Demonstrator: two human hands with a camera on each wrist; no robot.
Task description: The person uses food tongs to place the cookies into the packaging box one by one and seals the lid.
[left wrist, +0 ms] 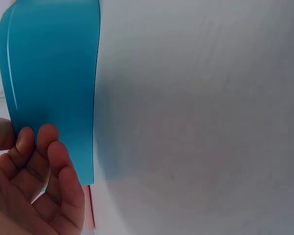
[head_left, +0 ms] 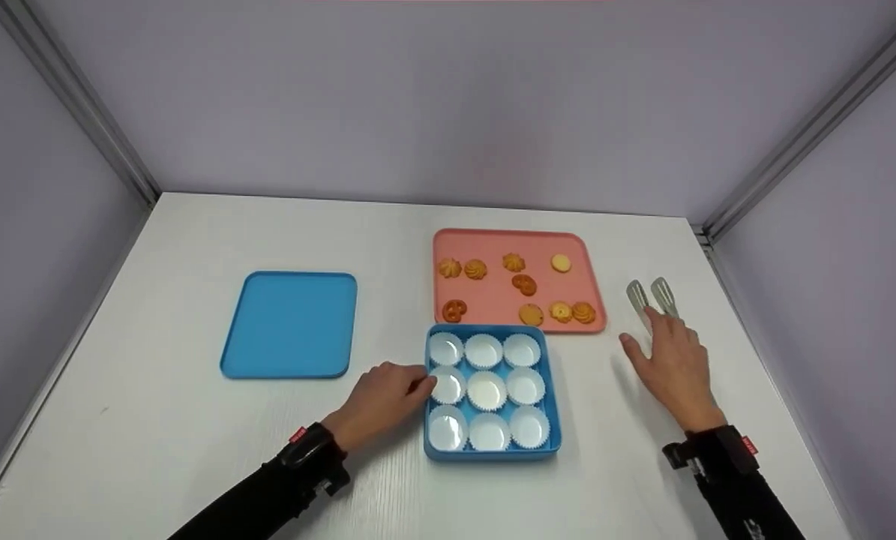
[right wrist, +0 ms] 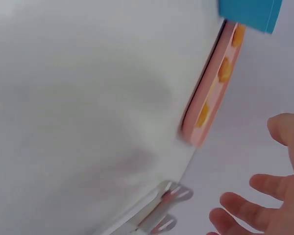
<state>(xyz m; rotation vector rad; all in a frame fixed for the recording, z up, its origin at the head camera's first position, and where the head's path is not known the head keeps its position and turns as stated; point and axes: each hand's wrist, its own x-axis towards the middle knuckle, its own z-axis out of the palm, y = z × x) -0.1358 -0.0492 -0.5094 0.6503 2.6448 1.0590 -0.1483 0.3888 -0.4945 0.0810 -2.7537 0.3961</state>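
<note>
My left hand (head_left: pixel 388 397) holds the left side of a blue square box (head_left: pixel 492 455), thumb at the rim and curled fingers against the outer wall. In the left wrist view those fingertips (left wrist: pixel 49 132) lie along the wall of the box. White paper baking cups (head_left: pixel 486 391) fill the box in rows. My right hand (head_left: pixel 676 367) hovers over grey slotted tongs (head_left: pixel 664 296), hiding their near part in the head view. Its fingers are spread and loosely bent, with nothing held, and the tongs' two slotted ends (right wrist: pixel 159 213) show below them in the right wrist view.
Behind the box, a pink tray (head_left: pixel 492 244) carries several cookies, among them a pretzel (head_left: pixel 454 310) and a round pale one (head_left: pixel 561 262). The tray's front edge meets the box's back edge. A flat blue tray (head_left: pixel 290 326) lies to the left. Grey walls (head_left: pixel 448 105) enclose the white table (head_left: pixel 155 450).
</note>
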